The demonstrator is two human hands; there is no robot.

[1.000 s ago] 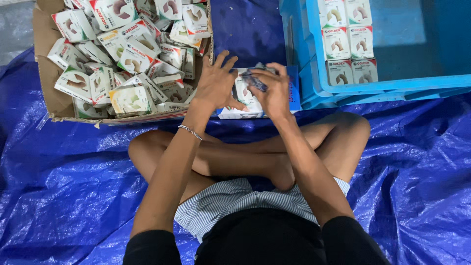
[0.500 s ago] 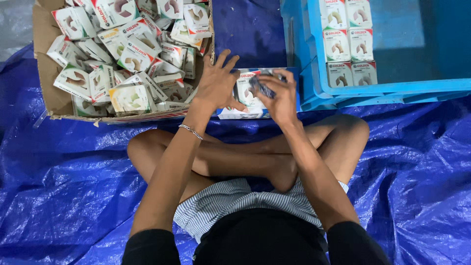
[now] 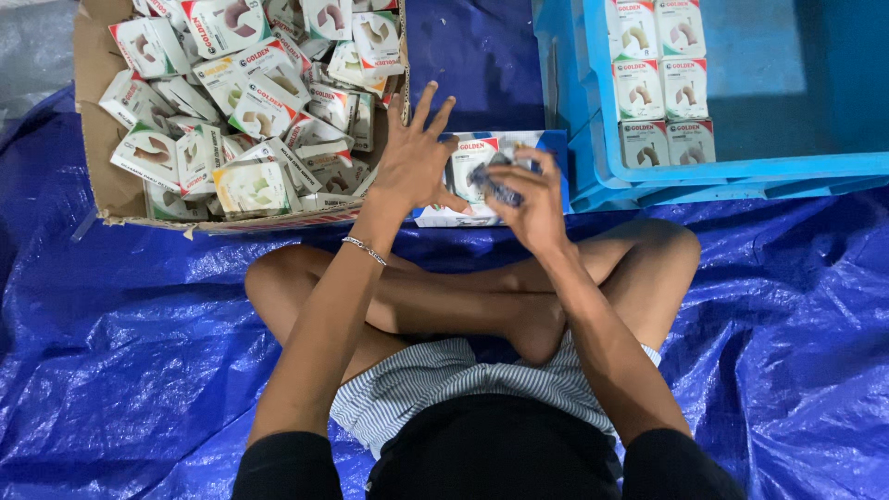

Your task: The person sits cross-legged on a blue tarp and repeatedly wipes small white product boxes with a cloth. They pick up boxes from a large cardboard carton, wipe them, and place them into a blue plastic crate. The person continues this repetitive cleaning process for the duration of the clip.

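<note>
Centre frame, the left hand (image 3: 412, 167) spreads its fingers wide against a small white box (image 3: 482, 157); the right hand (image 3: 528, 199) pinches a dark part (image 3: 495, 183) over it, beside the blue crate (image 3: 648, 181).

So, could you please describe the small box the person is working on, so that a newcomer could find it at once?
Start at the cardboard carton of jumbled small boxes on the blue tarp, then look right to the gap before the blue plastic crate. The small box lies there, under the left hand and right hand. Unlike its neighbours, it sits alone outside both containers.
</note>
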